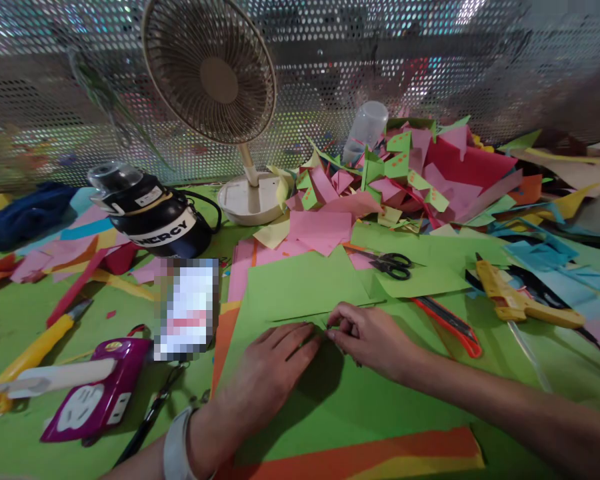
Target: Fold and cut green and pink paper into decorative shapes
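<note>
My left hand (275,370) lies on a sheet of green paper (390,400), fingers stretched out along the lower edge of another green piece (300,287). Just to its right, my right hand (363,333) is closed in a pinch over the same sheet. Something small and dark shows at its fingertips, too small to name. Black-handled scissors (396,265) rest on green paper beyond my right hand. To the right of that hand is a red utility knife (450,325).
A fan (253,200) stands at the back beside a heap of paper scraps (410,173). A black bottle (165,223), a phone with a blurred screen (187,310) and a purple device (100,387) are on the left. A yellow glue gun (510,297) lies on the right.
</note>
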The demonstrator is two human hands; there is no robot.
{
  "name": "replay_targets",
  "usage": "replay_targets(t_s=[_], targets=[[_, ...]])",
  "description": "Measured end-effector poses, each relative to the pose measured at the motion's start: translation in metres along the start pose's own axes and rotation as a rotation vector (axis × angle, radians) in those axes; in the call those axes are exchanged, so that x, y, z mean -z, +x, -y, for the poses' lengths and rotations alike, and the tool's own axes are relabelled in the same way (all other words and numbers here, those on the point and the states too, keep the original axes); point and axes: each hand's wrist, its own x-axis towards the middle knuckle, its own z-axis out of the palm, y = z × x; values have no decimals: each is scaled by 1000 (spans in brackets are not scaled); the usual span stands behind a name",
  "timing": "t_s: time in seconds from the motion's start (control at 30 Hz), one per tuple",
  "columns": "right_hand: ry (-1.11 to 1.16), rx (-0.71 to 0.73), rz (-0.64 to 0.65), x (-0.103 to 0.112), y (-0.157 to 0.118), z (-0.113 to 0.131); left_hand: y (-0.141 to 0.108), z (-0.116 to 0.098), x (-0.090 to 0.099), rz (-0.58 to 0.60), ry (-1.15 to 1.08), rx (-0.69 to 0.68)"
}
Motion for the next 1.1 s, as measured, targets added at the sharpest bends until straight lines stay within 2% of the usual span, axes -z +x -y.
replay_targets(t_s=[0.1,0.2,0.37,0.5,0.6,0.73,0.9,1.1], targets=[[69,9,16,2,0,0,-2,3,-2,25,62,-58],[12,60,-15,9,-1,0,-1,7,-2,49,108,-76],[-266,299,-139,20,-5,-2,7,13,-2,130,145,-111],[-308,432,-141,20,-8,-9,11,16,-3,159,142,-119],[-421,502,-228,17,-11,-15,12,16,-2,148,123,-118],[-624,560,-274,17,-13,-22,14,17,1,146,87,-117],[-634,578,-270,16,-9,-31,16,20,5,126,30,-122],[-653,637,-300,16,-7,-36,15,16,2,94,86,-117]])
